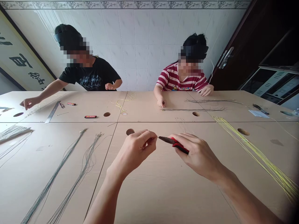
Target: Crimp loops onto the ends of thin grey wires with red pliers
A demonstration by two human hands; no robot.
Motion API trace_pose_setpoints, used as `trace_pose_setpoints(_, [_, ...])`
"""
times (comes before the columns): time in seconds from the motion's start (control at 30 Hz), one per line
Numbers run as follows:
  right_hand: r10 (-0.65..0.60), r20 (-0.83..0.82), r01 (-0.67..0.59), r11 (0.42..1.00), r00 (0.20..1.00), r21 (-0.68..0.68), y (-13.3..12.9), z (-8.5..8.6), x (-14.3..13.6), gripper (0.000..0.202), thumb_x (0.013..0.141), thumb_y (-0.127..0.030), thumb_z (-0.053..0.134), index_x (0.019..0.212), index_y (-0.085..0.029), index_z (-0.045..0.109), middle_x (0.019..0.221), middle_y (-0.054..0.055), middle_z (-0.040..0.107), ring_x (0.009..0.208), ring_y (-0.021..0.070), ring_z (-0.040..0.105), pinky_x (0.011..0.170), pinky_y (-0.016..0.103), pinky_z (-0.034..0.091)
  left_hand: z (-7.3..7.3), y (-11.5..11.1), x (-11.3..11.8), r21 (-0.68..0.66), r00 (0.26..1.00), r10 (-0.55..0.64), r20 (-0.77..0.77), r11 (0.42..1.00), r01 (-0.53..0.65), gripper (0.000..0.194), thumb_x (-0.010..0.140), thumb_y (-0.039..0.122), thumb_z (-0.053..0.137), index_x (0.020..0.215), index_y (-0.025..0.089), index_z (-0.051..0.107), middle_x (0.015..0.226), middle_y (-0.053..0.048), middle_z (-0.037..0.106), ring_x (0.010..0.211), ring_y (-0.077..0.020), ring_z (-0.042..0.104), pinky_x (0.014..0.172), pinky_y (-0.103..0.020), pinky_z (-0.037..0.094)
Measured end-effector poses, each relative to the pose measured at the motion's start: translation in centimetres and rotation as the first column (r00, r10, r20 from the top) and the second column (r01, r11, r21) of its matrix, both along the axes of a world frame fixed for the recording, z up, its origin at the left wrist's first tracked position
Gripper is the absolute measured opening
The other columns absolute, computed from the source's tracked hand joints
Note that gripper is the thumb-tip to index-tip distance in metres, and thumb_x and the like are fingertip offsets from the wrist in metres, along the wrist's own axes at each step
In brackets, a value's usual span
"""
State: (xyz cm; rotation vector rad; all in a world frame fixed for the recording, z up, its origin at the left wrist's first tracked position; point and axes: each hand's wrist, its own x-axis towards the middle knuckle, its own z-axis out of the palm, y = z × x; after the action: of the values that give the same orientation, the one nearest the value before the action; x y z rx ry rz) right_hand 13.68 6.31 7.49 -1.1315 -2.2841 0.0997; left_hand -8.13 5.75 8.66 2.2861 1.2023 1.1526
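Light wood-grain table (158, 193) w/ round holes (106, 114) carries yellow cord bundle (254, 151) at R, 2 grey-green cord bundles (58, 171) at L; far half holds metal ruler (52, 112) L, dark cords (198, 109) R.

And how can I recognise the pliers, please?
On the brown table, find the wearer's right hand, near the middle. It holds the pliers, dark tip toward the left hand. Their partly red handles set them apart from the yellow cords.

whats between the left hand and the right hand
In the head view, the red-handled pliers: the right hand holds them, with their dark nose pointing toward the left hand.
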Motion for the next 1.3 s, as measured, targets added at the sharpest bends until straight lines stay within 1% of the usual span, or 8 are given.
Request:
trace_pose_setpoints(0.13, [-0.010,0.016,0.009,1.000,1.000,0.026,0.0,0.2,0.3,0.022,0.087,-0.009,0.048,0.101,-0.022,0.060,0.087,0.003,0.070,0.078,0.0194,0.063,0.067,0.032,0.048,0.1,0.1,-1.0,-0.117,1.000,-0.005,-0.016,0.993,0.003,0.017,0.093,0.020,0.052,0.101,0.019,0.066,0.079,-0.002,0.061,0.068,-0.0118,0.049,0.058,-0.023,0.039])
trace_pose_setpoints(0.27, [-0.033,0.028,0.032,0.999,0.999,0.034,0.0,0.3,0.8,0.022,0.087,-0.010,0.049,0.101,-0.023,0.061,0.086,0.003,0.070,0.077,0.0195,0.063,0.065,0.031,0.048,0.5,0.5,-2.6,-0.292,1.000,0.013,-0.002,0.956,-0.013,0.018,0.094,0.026,0.053,0.088,0.020,0.068,0.085,-0.004,0.065,0.072,-0.0130,0.053,0.057,-0.023,0.040])
trace_pose_setpoints(0.4, [-0.029,0.027,0.028,0.999,0.999,0.034,-0.1,0.0,0.9,0.020,0.088,-0.010,0.049,0.100,-0.021,0.061,0.088,0.004,0.070,0.078,0.0198,0.063,0.066,0.032,0.048,0.6,0.9,-3.1,-0.423,0.933,-0.092,0.347,0.873,0.243,0.019,0.093,0.029,0.056,0.080,0.019,0.064,0.109,-0.007,0.066,0.103,-0.0178,0.059,0.083,-0.027,0.047])
trace_pose_setpoints(0.57, [0.007,0.021,-0.008,0.999,1.000,0.052,-0.2,-0.2,0.5,0.023,0.086,-0.008,0.049,0.103,-0.020,0.060,0.085,0.003,0.069,0.078,0.0199,0.063,0.067,0.033,0.049,0.1,1.0,-0.7,-0.249,0.427,-0.087,0.900,0.702,0.668,0.027,0.096,0.032,0.050,0.072,0.019,0.052,0.092,-0.005,0.065,0.104,-0.0194,0.062,0.104,-0.040,0.043])
trace_pose_setpoints(0.7, [0.024,0.009,-0.025,0.997,1.000,0.070,-0.4,0.0,0.2,0.024,0.085,-0.007,0.050,0.103,-0.020,0.060,0.084,0.003,0.069,0.077,0.0194,0.062,0.068,0.033,0.049,0.1,1.3,1.3,-0.168,0.127,0.112,0.986,0.722,0.671,0.029,0.097,0.025,0.043,0.068,0.019,0.042,0.063,0.003,0.036,0.060,-0.0090,0.049,0.077,-0.027,0.052])
trace_pose_setpoints(0.8, [0.044,0.038,-0.047,0.995,0.998,0.091,-0.3,0.2,0.1,0.024,0.087,-0.006,0.048,0.101,-0.020,0.061,0.085,0.004,0.070,0.077,0.0194,0.063,0.067,0.033,0.048,0.5,1.8,1.6,-0.181,0.016,0.228,0.974,0.725,0.665,0.031,0.097,0.020,0.039,0.066,0.019,0.035,0.060,0.005,0.021,0.048,-0.0073,0.029,0.050,-0.018,0.040])
trace_pose_setpoints(1.03, [0.124,0.167,-0.155,0.971,0.978,0.184,0.3,0.2,0.6,0.022,0.089,-0.010,0.048,0.104,-0.018,0.062,0.087,0.006,0.072,0.075,0.0197,0.062,0.066,0.032,0.048,0.8,2.7,1.3,-0.375,0.092,0.492,0.866,0.516,0.771,0.035,0.091,0.014,0.045,0.060,0.020,0.030,0.056,0.009,0.011,0.041,-0.0054,0.014,0.037,-0.018,0.021])
trace_pose_setpoints(1.3, [0.153,0.276,-0.205,0.964,0.949,0.172,0.4,0.3,1.4,0.019,0.088,-0.008,0.047,0.094,-0.019,0.061,0.078,0.004,0.069,0.067,0.0186,0.058,0.062,0.031,0.041,0.3,2.6,1.2,-0.447,0.171,0.518,0.838,0.472,0.760,0.037,0.087,0.014,0.050,0.058,0.020,0.029,0.055,0.010,0.010,0.040,-0.0046,0.013,0.036,-0.017,0.019])
